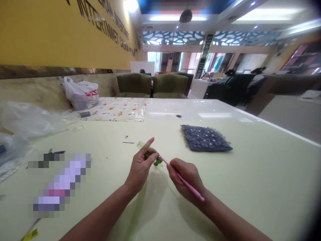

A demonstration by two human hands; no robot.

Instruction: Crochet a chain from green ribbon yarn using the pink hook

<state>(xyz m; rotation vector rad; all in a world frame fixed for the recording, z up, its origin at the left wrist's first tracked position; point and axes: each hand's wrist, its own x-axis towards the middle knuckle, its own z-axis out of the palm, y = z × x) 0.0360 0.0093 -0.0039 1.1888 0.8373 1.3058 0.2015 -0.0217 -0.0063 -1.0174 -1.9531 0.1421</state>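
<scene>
Between the thumb and fingers of my left hand is a small piece of green crochet work, with the index finger raised. A sheer green ribbon runs from under that hand down toward the near table edge. My right hand is closed round a pink crochet hook, its tip meeting the green work at my left fingertips. The part of the work behind my fingers is hidden. Beyond my right hand lies a dark blue-grey crocheted piece dotted with white beads.
A thin purple needle-like tool and a small blue stitch marker lie on the pale table. Left are a blurred-out lilac object and clear plastic. A white carrier bag stands at the back; green armchairs are beyond.
</scene>
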